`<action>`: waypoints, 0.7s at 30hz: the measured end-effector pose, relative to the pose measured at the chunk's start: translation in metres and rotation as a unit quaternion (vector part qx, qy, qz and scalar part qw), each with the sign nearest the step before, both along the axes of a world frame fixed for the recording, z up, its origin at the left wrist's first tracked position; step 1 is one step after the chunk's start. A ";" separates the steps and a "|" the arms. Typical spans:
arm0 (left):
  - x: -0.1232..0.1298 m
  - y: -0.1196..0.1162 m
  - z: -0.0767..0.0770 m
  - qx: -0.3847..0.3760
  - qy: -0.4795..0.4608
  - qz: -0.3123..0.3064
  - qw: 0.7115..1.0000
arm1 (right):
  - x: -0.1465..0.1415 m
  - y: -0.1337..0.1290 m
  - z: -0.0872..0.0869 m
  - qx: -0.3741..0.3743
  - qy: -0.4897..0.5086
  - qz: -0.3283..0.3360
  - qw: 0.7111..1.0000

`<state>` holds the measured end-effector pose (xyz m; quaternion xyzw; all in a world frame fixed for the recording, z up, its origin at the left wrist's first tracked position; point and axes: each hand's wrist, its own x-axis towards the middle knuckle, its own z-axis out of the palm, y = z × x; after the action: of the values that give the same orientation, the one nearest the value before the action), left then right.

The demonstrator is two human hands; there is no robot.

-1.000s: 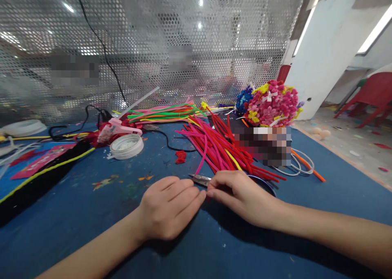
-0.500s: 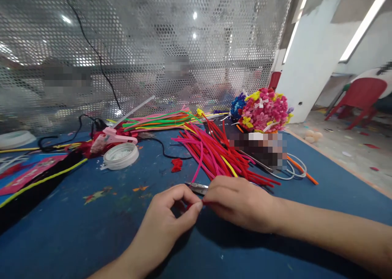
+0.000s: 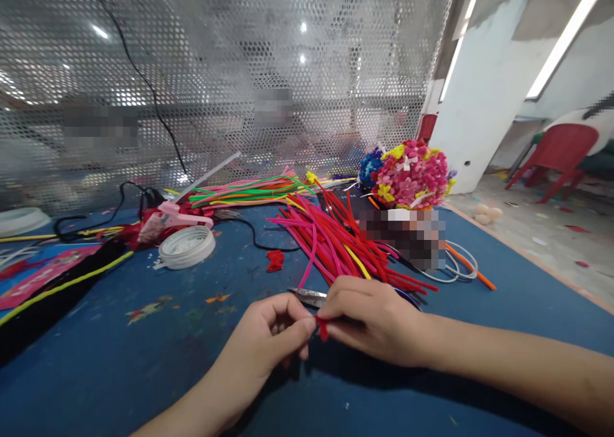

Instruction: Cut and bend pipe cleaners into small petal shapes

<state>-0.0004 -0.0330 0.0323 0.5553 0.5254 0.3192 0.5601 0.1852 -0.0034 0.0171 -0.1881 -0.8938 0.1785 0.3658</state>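
Between my fingertips is a small bent piece of red pipe cleaner (image 3: 323, 328). My left hand (image 3: 278, 334) pinches its left end with thumb and forefinger. My right hand (image 3: 371, 322) is closed on its other side, close against the left fingertips. Scissors (image 3: 309, 296) lie on the table just behind both hands, partly hidden by the right one. A pile of red and pink pipe cleaners (image 3: 330, 238) spreads behind the right hand. A small folded red piece (image 3: 275, 261) rests left of that pile.
Pink glue gun (image 3: 185, 215) and white round container (image 3: 186, 247) stand at left on the blue table (image 3: 192, 360). Green and pink stems (image 3: 249, 190) lie along the perforated panel (image 3: 215, 91). A pink flower ball (image 3: 415, 174) sits back right, near a red chair (image 3: 556, 149).
The red piece now shows hanging between my fingertips. My left hand has shifted slightly, with its fingers turned lower. The view has moved a little.
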 end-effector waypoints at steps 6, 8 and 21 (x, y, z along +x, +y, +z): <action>-0.003 0.000 0.003 0.089 0.048 -0.028 0.995 | -0.011 -0.005 0.009 -0.473 0.128 -0.023 0.872; -0.004 0.000 0.002 0.111 0.080 -0.030 0.990 | -0.014 -0.005 0.009 -0.588 0.159 -0.018 0.793; -0.004 0.005 -0.014 0.090 0.088 0.004 0.992 | 0.000 0.009 0.011 -0.256 -0.033 -0.134 0.957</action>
<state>-0.0043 -0.0280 0.0180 0.6275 0.5437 0.3172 0.4582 0.1848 0.0053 0.0281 -0.3993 -0.7962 0.3444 0.2967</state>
